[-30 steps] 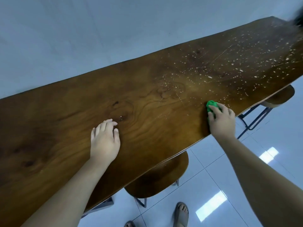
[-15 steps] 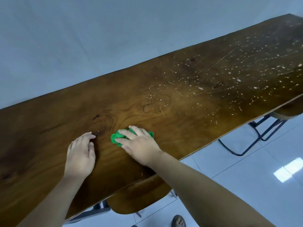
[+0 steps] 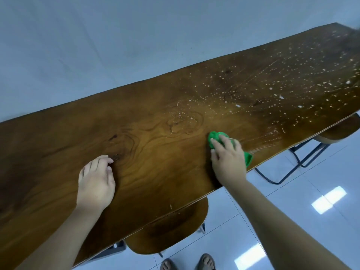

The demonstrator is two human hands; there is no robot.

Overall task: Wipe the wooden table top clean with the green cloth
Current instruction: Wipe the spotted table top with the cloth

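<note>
Pressing bunched green cloth (image 3: 214, 136) flat-fingered, right hand (image 3: 228, 160) borders white specks (image 3: 281, 97), centre-right. Left hand (image 3: 95, 182), relaxed, empty, braces on brown wooden table top (image 3: 165, 152).

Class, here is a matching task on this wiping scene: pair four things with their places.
Things:
1 green cloth
2 left hand
3 white specks
4 round wooden stool seat

Places:
A tucked below the wooden table's near edge
B under the right hand
C scattered over the table's right end
D resting on bare wood, holding nothing

Pairs: 1-B, 2-D, 3-C, 4-A
</note>
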